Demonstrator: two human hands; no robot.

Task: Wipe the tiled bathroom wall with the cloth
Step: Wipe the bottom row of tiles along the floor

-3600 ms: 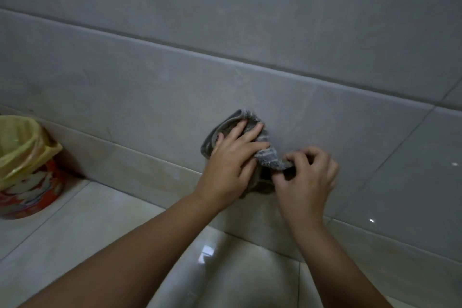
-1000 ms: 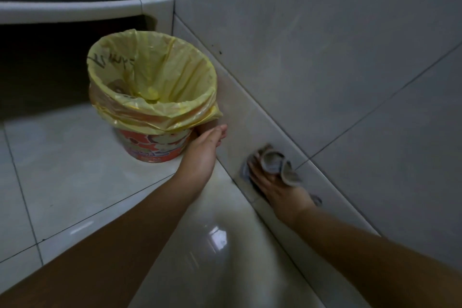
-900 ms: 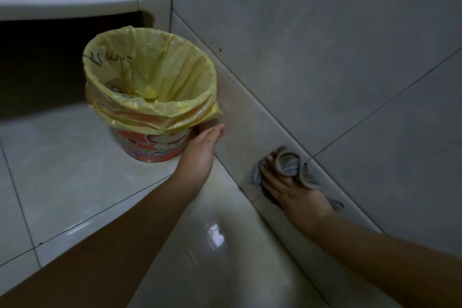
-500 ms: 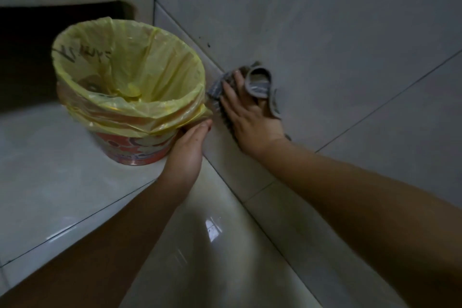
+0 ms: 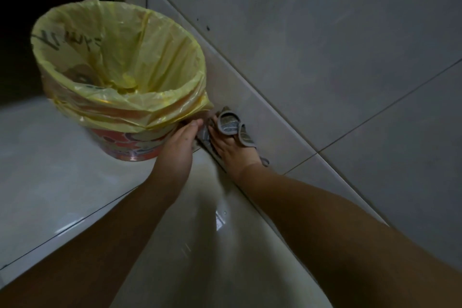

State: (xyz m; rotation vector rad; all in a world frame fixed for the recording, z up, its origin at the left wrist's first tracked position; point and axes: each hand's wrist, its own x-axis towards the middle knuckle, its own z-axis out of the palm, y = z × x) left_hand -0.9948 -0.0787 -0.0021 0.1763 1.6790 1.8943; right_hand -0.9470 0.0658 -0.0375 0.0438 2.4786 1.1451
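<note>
- Cloth (image 5: 228,123) is pressed to the lowest tile of the wall (image 5: 325,57) by the right hand (image 5: 232,150), fingers straight.
- Beside it, the left hand (image 5: 178,145) touches the bin (image 5: 125,144), fingers straight, gripping nothing.

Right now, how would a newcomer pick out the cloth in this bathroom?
Start at the bin with the yellow liner beside the grey tiled wall. Just right of it, low on the wall near the floor, the right hand presses the cloth against it. It is the only fabric there: a small crumpled grey rag folded over that hand.
</note>
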